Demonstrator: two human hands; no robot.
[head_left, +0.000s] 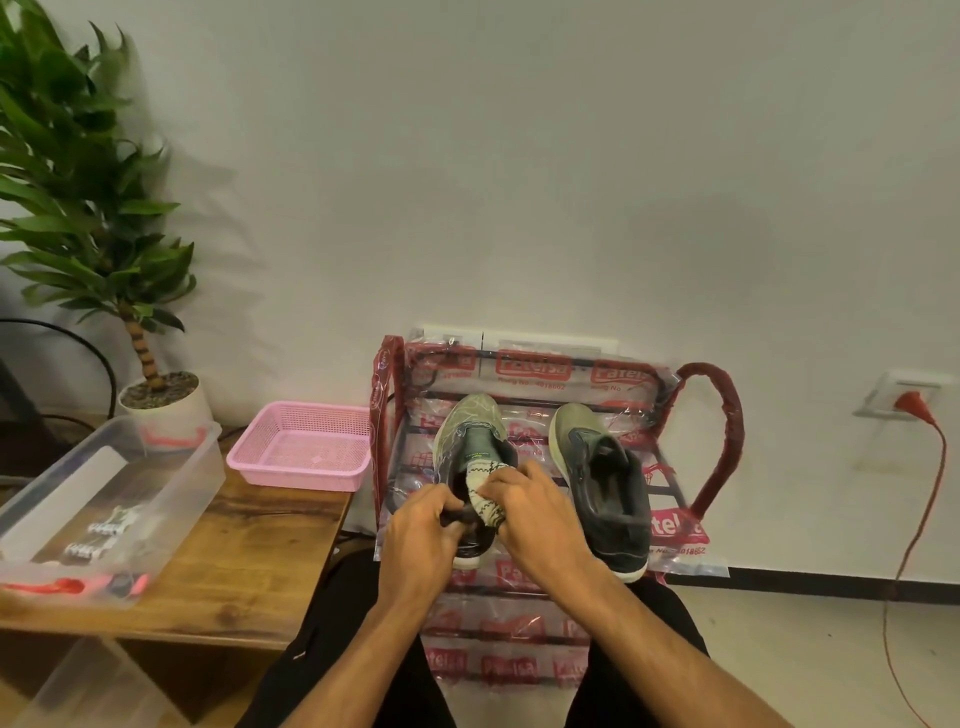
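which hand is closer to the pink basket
Left. The left hand grips the heel of the shoe, on the side facing the pink basket but apart from it. The right hand pinches the sock in that shoe, farther from the basket.

The person wears black trousers (327, 618) of a matte, loosely hanging cloth, seen on both thighs: the left leg lies toward 7 o'clock in the view, the right leg (683, 605) toward 5 o'clock. Soft folds and a faint lengthwise seam run down the left thigh, and a small pale fleck (298, 656) sits on the cloth at its 7 o'clock end. Both forearms (623, 639) are bare from the wrists to the bottom edge at 6 o'clock. The left hand (423, 525) and the right hand (527, 514) are bare as well, with knuckles and tendons showing as ridges on their backs and along the fingers (506, 478).
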